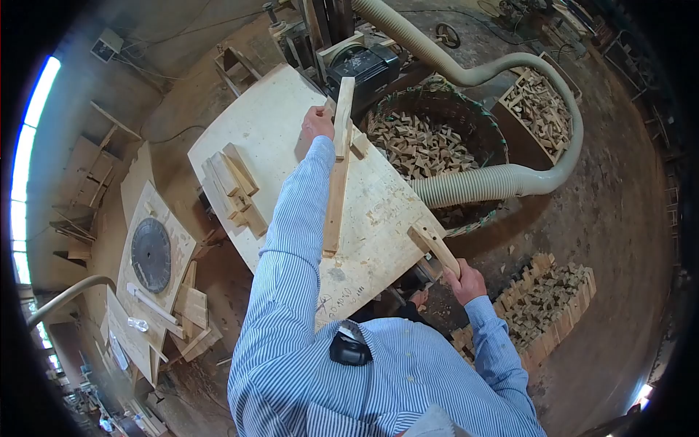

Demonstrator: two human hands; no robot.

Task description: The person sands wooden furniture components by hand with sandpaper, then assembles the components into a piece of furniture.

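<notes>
My left hand is closed at the far part of the plywood tabletop, beside an upright wooden strip. Its fingers are bent together; whatever lies between them is too small to make out. My right hand is wrapped round the near end of a wooden handle, which meets the tabletop's right corner. Between the hands, a long wooden guide strip lies on the tabletop. To the left of my left arm sits a small stack of wooden boards.
A wicker basket full of wood offcuts stands beyond the table, below a ribbed hose. A black motor sits at the far edge. More offcuts fill a box and a wooden crate. At left is a saw-blade disc.
</notes>
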